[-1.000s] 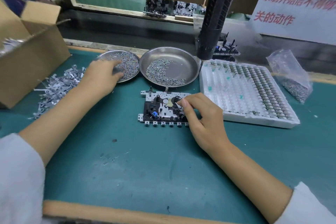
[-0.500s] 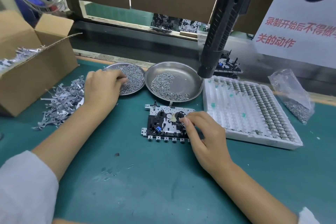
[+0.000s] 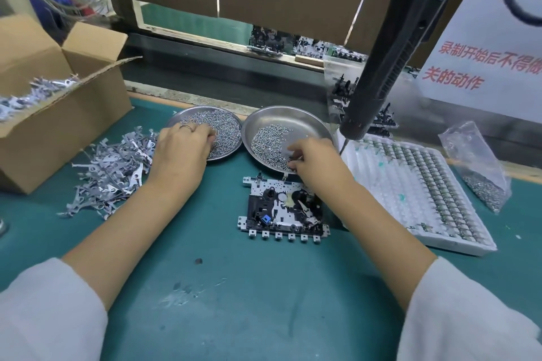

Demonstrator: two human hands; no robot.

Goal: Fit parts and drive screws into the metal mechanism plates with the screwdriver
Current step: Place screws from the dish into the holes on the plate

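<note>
Since a second ago the right hand (image 3: 315,163) has left the mechanism and gone up into the nearer dish, while the left hand (image 3: 180,152) stays where it was, in the other one.

Nearest me on the green counter (image 3: 205,302) lies the task's piece, the grey metal mechanism plate with black parts and a small blue block (image 3: 283,211), flat and untouched, just below the right wrist. Behind it, the right fingertips are curled down among the small silver screws (image 3: 268,143) in the round steel dish on the right (image 3: 293,119); whether a screw is already pinched I cannot tell. The left hand's fingers are bent into the fuller steel dish on the left (image 3: 205,117), and its grasp is equally hidden.

My judgement: one screw only should come out, head up, so it seats straight. Loose grey stamped metal brackets (image 3: 108,173) lie left, the white compartment tray of parts (image 3: 416,184) right. The black electric screwdriver hanging overhead (image 3: 378,73) (its tip near the dish rim) waits; the plate will want steadying before driving.
</note>
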